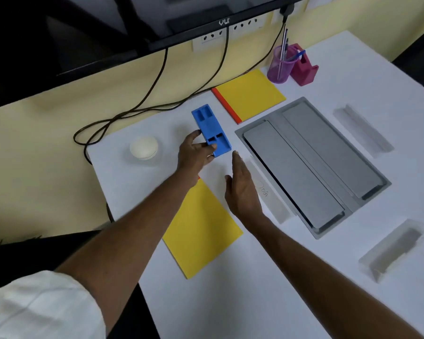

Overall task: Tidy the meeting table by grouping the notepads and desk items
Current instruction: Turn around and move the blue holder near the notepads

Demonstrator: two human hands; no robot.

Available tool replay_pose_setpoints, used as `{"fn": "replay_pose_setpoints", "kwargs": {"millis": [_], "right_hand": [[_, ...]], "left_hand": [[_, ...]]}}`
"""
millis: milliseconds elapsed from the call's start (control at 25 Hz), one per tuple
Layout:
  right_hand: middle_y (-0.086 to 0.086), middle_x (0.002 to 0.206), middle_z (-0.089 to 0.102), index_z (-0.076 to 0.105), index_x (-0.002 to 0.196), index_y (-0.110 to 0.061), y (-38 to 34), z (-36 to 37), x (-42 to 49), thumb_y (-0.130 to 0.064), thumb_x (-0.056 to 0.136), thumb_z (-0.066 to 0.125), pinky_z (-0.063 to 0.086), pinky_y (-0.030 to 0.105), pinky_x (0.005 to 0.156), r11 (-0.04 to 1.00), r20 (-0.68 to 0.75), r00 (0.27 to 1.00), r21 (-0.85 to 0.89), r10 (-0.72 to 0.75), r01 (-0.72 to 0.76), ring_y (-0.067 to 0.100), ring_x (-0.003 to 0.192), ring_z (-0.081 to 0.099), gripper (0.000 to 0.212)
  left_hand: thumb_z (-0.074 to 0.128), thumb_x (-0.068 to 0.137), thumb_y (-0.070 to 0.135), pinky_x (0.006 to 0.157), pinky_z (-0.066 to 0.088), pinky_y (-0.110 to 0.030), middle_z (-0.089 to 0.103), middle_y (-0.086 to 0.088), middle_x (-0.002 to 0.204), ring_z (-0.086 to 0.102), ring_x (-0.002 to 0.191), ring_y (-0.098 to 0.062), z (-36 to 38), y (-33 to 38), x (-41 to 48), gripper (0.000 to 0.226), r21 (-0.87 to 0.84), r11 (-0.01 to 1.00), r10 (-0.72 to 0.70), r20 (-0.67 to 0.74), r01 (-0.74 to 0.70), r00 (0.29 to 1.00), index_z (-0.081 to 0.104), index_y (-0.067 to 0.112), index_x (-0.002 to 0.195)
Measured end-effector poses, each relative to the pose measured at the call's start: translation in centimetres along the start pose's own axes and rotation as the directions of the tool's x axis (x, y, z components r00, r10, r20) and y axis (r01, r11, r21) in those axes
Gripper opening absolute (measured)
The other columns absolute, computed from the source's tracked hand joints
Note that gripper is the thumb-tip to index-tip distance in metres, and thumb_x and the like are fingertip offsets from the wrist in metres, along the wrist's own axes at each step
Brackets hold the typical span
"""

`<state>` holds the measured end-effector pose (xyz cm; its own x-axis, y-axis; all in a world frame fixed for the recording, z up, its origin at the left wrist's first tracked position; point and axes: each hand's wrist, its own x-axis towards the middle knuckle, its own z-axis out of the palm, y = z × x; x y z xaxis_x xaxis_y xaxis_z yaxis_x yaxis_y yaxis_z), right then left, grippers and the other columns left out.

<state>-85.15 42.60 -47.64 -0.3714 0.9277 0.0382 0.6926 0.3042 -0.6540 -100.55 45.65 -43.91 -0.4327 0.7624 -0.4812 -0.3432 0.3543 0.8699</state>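
Notably, purple cup (280,67) holding pens (285,44), upright

Open surface (267,277) at lower centre and lower right of the frame. Blocked at centre right by the grey tray (313,167); at upper right by the purple cup (280,67) and magenta holder (304,69). Narrow gap between blue organiser (211,130) and tray.

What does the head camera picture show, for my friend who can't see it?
A person's left hand holds a blue organizer tray on a white table, with the open right hand beside it. Two yellow notepads, a purple pen cup and a grey floor-box panel lie around.
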Motion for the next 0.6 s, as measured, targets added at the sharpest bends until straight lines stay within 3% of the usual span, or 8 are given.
{"fn": "replay_pose_setpoints", "kwargs": {"millis": [120, 280, 440, 600], "right_hand": [[0.019, 0.163, 0.025, 0.024, 0.155, -0.001, 2.4, 2.3, 2.7, -0.014, 0.106, 0.037, 0.022, 0.044, 0.124, 0.974, 0.129, 0.98, -0.144, -0.155, 0.173, 0.034, 0.152, 0.02, 0.053], [0.017, 0.164, 0.021, 0.025, 0.155, -0.003, 4.2, 5.2, 6.3, -0.028, 0.108, 0.03, 0.019, 0.049, 0.125, 0.914, 0.284, 0.922, -0.233, -0.262, 0.331, 0.033, 0.154, 0.016, 0.055], [0.011, 0.167, 0.009, 0.012, 0.159, -0.007, 4.4, 6.7, 6.8, -0.041, 0.108, 0.019, 0.006, 0.042, 0.128, 0.859, 0.272, 0.909, -0.327, -0.314, 0.394, 0.024, 0.156, 0.004, 0.061], [0.01, 0.168, 0.008, 0.011, 0.159, -0.008, 3.8, 6.3, 7.4, -0.041, 0.108, 0.017, 0.006, 0.04, 0.128, 0.848, 0.256, 0.912, -0.353, -0.32, 0.396, 0.022, 0.156, 0.003, 0.061]], "left_hand": [[0.077, 0.084, 0.0, 0.085, 0.063, -0.039, 0.065, -0.017, 0.127, 0.07, 0.11, -0.03, -0.4, -0.5, 3.5, 0.066, -0.037, 0.999, -0.024, -0.08, 0.021, 0.997, 0.051, 0.014, 0.143], [0.078, 0.083, -0.001, 0.073, 0.064, -0.03, 0.063, -0.018, 0.129, 0.071, 0.106, -0.028, -0.1, -0.6, 7.6, 0.065, -0.09, 0.995, -0.058, -0.106, 0.049, 0.993, 0.053, 0.017, 0.14], [0.076, 0.084, -0.003, 0.077, 0.064, -0.032, 0.064, -0.018, 0.128, 0.071, 0.105, -0.027, 1.1, 1.0, 10.8, 0.067, -0.107, 0.994, -0.021, -0.092, 0.011, 0.996, 0.05, 0.014, 0.142], [0.076, 0.083, -0.004, 0.077, 0.064, -0.034, 0.065, -0.018, 0.126, 0.071, 0.105, -0.027, 2.2, 1.8, 13.0, 0.065, -0.092, 0.996, 0.002, -0.087, -0.01, 0.996, 0.051, 0.011, 0.141]]}}
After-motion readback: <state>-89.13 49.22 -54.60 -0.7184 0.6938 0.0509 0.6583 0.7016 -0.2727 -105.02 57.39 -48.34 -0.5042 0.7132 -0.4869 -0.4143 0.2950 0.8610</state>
